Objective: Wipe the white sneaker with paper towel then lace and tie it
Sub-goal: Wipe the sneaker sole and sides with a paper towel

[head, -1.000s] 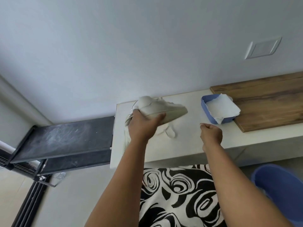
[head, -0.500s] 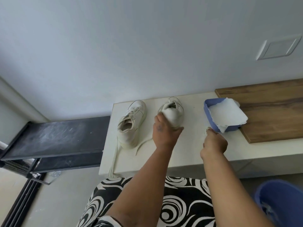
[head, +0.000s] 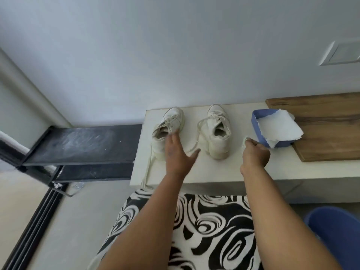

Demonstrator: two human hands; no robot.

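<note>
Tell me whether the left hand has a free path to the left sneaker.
Probably yes. The left hand, open, already has its fingertips at the left sneaker, and nothing lies between them; the right sneaker stands apart.

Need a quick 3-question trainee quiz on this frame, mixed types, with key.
1. True or false: both sneakers stand on the white ledge.
2. What does the right hand pinch? A) a lace B) a scrap of paper towel C) nothing
3. Fill in: the stack of paper towels lies in a ____ tray.

Key: 1 true: the left sneaker and right sneaker sit side by side, the open left hand reaching at the left one. 2 B. 3 blue.
</note>
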